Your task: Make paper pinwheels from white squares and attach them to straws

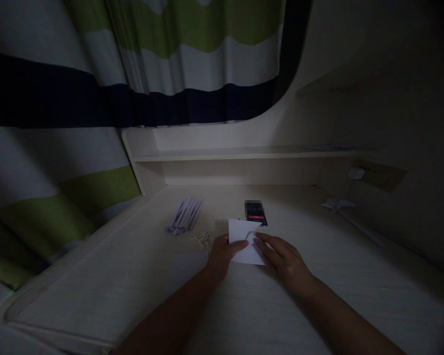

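Between my hands is a white sheet of paper (240,229), partly folded, with one flap slanting across it. My left hand (222,252) grips its left side, the thumb lying on top and the other fingers behind. My right hand (283,259) pinches the right edge, thumb and fingertips close together on the folded part. Just beyond the paper lies a phone (257,217) with a lit screen. Left of my hands rests a bundle of thin folded paper strips (185,216), and small pale pieces (203,239) are scattered nearer to me.
Another flat white sheet (187,266) lies on the desk (244,310), partly under my left forearm. A low shelf (225,154) runs along the back. A plug (356,173) sits in the right wall, with a cable (358,227) below. A striped curtain (192,64) hangs behind.
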Available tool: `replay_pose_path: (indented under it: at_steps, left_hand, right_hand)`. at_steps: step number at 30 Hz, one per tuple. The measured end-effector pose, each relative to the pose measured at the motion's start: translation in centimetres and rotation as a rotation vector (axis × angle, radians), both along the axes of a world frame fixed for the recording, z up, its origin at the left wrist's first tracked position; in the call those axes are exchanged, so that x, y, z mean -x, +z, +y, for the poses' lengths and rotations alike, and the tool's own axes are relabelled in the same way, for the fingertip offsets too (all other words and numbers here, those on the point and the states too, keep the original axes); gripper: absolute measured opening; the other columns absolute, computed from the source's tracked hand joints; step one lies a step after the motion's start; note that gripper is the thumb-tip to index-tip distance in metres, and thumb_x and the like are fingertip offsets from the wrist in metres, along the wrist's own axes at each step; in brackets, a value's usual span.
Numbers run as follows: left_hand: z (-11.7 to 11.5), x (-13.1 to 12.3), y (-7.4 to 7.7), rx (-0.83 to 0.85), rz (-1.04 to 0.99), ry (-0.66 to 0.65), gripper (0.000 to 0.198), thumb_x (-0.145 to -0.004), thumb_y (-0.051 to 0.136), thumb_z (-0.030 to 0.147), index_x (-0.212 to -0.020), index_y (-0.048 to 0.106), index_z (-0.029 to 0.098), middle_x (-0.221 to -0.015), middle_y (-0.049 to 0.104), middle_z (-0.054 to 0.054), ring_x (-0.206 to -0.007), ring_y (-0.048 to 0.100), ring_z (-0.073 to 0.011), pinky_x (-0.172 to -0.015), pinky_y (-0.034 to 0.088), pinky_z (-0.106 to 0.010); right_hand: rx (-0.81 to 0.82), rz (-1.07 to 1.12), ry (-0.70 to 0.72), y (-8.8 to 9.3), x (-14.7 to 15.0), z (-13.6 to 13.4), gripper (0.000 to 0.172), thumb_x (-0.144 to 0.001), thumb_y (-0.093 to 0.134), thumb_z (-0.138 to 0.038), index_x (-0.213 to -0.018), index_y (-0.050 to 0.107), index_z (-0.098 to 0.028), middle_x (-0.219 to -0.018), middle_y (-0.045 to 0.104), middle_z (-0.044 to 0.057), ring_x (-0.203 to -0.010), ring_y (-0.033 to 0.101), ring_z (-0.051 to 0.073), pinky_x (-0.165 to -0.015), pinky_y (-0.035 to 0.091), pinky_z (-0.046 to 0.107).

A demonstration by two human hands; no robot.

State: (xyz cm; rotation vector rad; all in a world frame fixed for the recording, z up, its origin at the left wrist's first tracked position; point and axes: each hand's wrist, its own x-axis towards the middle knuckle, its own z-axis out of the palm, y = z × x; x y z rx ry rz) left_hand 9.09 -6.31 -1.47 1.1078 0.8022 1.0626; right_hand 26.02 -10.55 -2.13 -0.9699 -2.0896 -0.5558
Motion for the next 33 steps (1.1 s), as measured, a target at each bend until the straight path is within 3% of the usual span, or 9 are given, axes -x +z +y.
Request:
replay_pose_path:
  at_steps: [11, 15, 19, 25, 28, 33]
  left_hand:
    - [0.0, 0.0, -0.1, -0.025, -0.011, -0.022, 0.036, -0.055, 0.070, 0.026, -0.087, 0.065, 0.009, -0.080, 0.066, -0.011, -0.068, 0.059, -0.0206, -0.064, 0.044, -0.031]
    - [0.0, 0.1, -0.1, -0.038, 0.025, -0.012, 0.038, -0.055, 0.069, 0.027, -0.089, 0.064, 0.010, -0.081, 0.066, -0.011, -0.069, 0.060, -0.0212, -0.063, 0.044, -0.030]
    - [0.3, 0.3, -0.2, -0.060, 0.092, -0.008, 0.039, -0.056, 0.068, 0.030, -0.089, 0.064, 0.009, -0.081, 0.065, -0.010, -0.069, 0.059, -0.0211, -0.062, 0.044, -0.030]
    - [0.2, 0.5, -0.1, -0.104, 0.211, -0.058, 0.035, -0.057, 0.067, 0.030, -0.086, 0.063, 0.010, -0.079, 0.065, -0.009, -0.066, 0.058, -0.0180, -0.058, 0.042, -0.027]
    - [-0.1, 0.4, 0.0, -0.127, 0.265, -0.080, 0.032, -0.058, 0.066, 0.030, -0.084, 0.064, 0.011, -0.076, 0.065, -0.007, -0.064, 0.057, -0.0159, -0.057, 0.041, -0.025]
    - [-0.3, 0.1, 0.2, -0.150, 0.245, -0.092, 0.030, -0.058, 0.066, 0.029, -0.083, 0.064, 0.011, -0.073, 0.063, -0.005, -0.061, 0.055, -0.0137, -0.055, 0.040, -0.023]
  right_hand:
    - [-0.060, -0.038, -0.022, 0.9, 0.5, -0.3, 0.026, -0.080, 0.045, -0.013, -0.103, 0.058, -0.015, -0.102, 0.061, 0.014, -0.087, 0.058, 0.021, -0.067, 0.051, 0.036]
    - [0.005, 0.076, 0.021, 0.9, 0.6, -0.4, 0.026, -0.077, 0.049, -0.014, -0.101, 0.059, -0.016, -0.102, 0.059, 0.013, -0.089, 0.056, 0.021, -0.071, 0.049, 0.037]
    - [0.218, 0.453, 0.080, 1.4, 1.1, -0.7, 0.021, -0.077, 0.048, -0.021, -0.095, 0.059, -0.020, -0.096, 0.059, 0.009, -0.090, 0.054, 0.020, -0.074, 0.046, 0.036]
    - [0.792, 1.069, 0.070, 1.7, 1.9, -0.2, 0.023, -0.073, 0.052, -0.040, -0.073, 0.057, -0.017, -0.069, 0.059, 0.003, -0.065, 0.055, 0.016, -0.056, 0.042, 0.026]
    - [0.985, 1.201, 0.188, 0.8, 1.8, 0.4, 0.023, -0.067, 0.060, -0.039, -0.064, 0.055, -0.017, -0.059, 0.057, 0.001, -0.054, 0.052, 0.013, -0.050, 0.038, 0.024]
    - [1.126, 1.286, 0.295, -0.9, 1.7, 1.2, 0.024, -0.056, 0.069, -0.035, -0.064, 0.057, -0.016, -0.059, 0.059, 0.001, -0.052, 0.053, 0.013, -0.049, 0.038, 0.025]
